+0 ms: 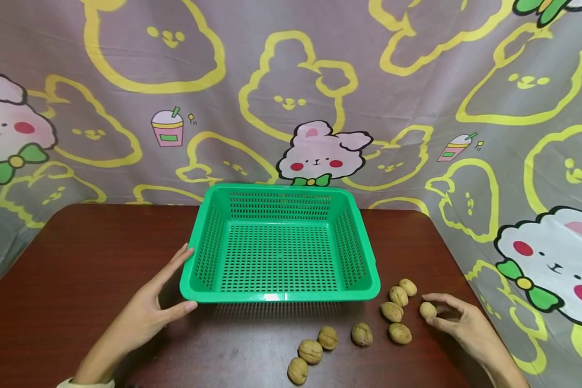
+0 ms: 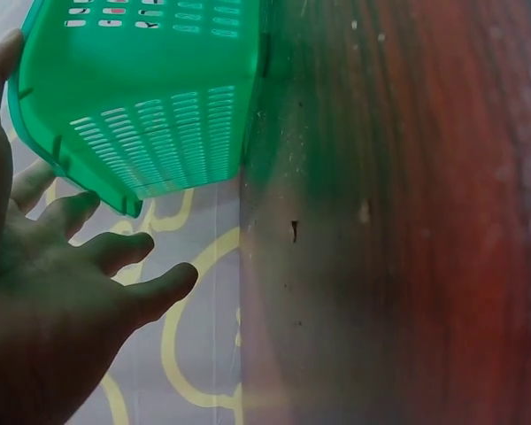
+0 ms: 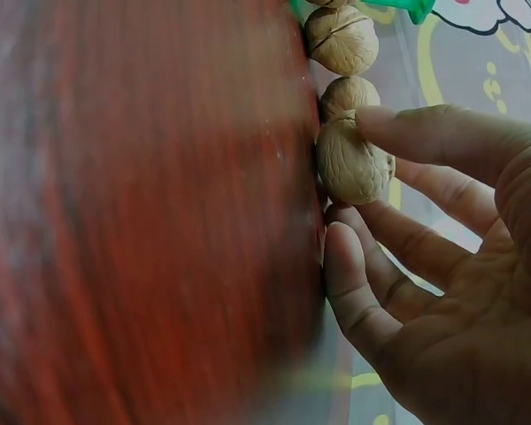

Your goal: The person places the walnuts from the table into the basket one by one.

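A green plastic basket (image 1: 281, 297) stands on the table, its slotted floor showing no contents. At its left side, my left hand (image 1: 143, 312) has fingertips against the rim and the thumb by the near corner. The left wrist view shows that hand's fingers (image 2: 164, 292) spread and fairly straight beside the basket wall (image 2: 150, 133). My right hand (image 1: 465, 326) is low at the table's right side, pinching a walnut (image 1: 427, 310) between thumb and fingers. In the right wrist view the thumb lies against this walnut (image 3: 352, 164), with fingers partly hidden behind it.
Several walnuts (image 1: 392, 311) lie between the basket and my right hand. More walnuts (image 1: 310, 351) form a slanting row in front of the basket, with a single walnut (image 1: 361, 334) between the groups. A cartoon-printed cloth (image 1: 252, 108) hangs behind and beside the dark red table (image 1: 102, 242).
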`<state>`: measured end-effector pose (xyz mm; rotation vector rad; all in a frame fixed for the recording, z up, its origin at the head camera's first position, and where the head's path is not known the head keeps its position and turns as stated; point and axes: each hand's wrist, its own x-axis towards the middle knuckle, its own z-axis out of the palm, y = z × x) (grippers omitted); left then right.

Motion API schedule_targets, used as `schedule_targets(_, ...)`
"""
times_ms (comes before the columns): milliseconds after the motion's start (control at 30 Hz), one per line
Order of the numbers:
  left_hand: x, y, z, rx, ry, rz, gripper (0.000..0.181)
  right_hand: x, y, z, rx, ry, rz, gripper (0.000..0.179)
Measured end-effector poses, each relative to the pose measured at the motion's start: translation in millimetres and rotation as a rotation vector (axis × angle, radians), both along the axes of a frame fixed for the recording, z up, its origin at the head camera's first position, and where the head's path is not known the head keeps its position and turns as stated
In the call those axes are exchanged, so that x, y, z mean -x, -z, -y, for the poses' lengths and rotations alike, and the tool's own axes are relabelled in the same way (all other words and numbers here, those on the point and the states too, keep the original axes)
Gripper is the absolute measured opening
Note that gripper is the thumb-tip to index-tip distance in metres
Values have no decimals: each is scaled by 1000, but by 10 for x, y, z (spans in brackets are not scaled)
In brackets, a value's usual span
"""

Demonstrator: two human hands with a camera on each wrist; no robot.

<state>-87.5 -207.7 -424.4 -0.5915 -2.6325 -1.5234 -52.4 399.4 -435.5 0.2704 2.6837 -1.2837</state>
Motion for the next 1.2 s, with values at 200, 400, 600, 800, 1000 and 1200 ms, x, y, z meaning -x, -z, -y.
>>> schedule_targets(200,25,25,17,-12,4,16,93,2,50,8,27,-26,-82,39)
schedule_targets(400,37,29,20,-38,3,23,92,14,63,34,-19,-36,-123,32)
schedule_targets(600,51,47,24,-1,-12,-46,92,15,62,41,-10,-36,-127,29)
schedule_targets(800,68,53,31,34,-33,-78,92,33,-18,114,10,-59,-177,31)
schedule_targets(1000,67,37,44,60,-53,-69,92,45,-230,251,33,-102,-274,34)
schedule_targets(1200,65,31,49,65,-57,-55,91,141,-494,455,67,-226,-414,36)
